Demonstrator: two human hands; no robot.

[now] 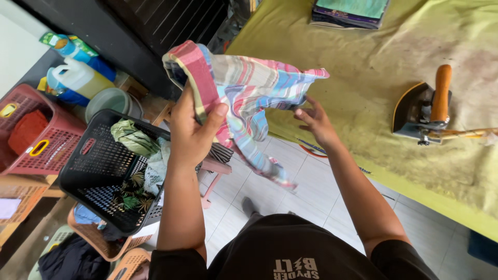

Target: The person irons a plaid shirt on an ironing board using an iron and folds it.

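Iron (423,114) on the table (363,78) at right; basket (104,171) left, cloth (244,88) held between them

Bright, even daylight, soft and almost shadowless, yellow-green table cover (373,78) palest toward the upper right, dark doorway (150,26) underexposed at top, wide-angle bending near the edges, plaid cloth (249,88) sharp, floor corners dimmer, slight softness low left

Soft woven plaid cloth (249,88), matt and crumpled; black plastic basket (98,166), perforated and slightly glossy; iron (423,111) of dull dark metal with smooth varnished wooden handle; counter (363,67) under stained matt yellow-green fabric.
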